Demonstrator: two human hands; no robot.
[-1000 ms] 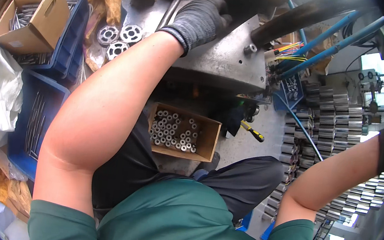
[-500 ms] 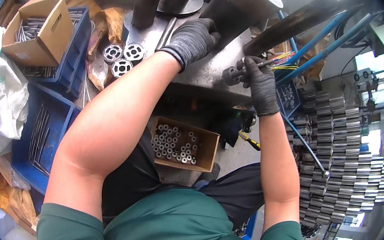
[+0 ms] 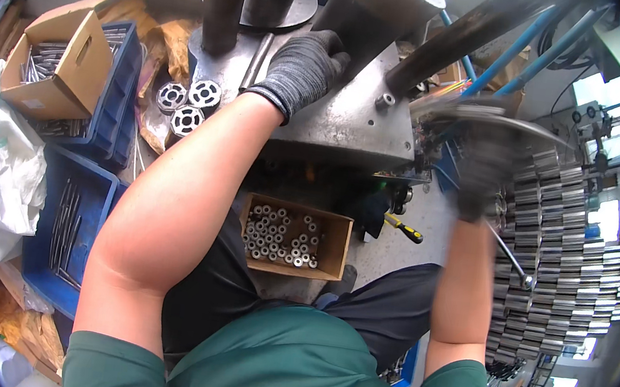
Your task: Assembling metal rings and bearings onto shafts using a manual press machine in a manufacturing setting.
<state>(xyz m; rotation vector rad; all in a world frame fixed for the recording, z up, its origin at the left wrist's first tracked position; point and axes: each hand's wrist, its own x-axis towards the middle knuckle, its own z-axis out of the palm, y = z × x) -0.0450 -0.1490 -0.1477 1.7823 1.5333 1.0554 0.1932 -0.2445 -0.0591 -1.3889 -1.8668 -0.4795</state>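
Observation:
My left hand (image 3: 306, 68), in a dark grey knit glove, is closed beside the thick dark metal cylinder (image 3: 358, 25). Whatever its fingers hold is hidden behind the glove. A dark metal rod (image 3: 257, 62) lies on the steel block (image 3: 361, 126) by that wrist. My right hand (image 3: 486, 169), gloved too, is smeared by motion to the right of the block. A long grey streak (image 3: 489, 121) crosses above it, too blurred to name. A small metal ring-shaped piece (image 3: 385, 101) sits near the block's right side.
Three round slotted metal parts (image 3: 186, 121) lie left of the block. A box (image 3: 334, 252) of small rings stands below. Blue bins (image 3: 105, 191) and a carton of rods (image 3: 88, 62) are at left. Stacked metal cylinders (image 3: 542, 261) and a ball-ended bar (image 3: 512, 259) are at right.
My right hand has swung right, away from the block, where it held a dark shaft-like part. The small ring-shaped piece now shows on the block. My left hand stays by the cylinder.

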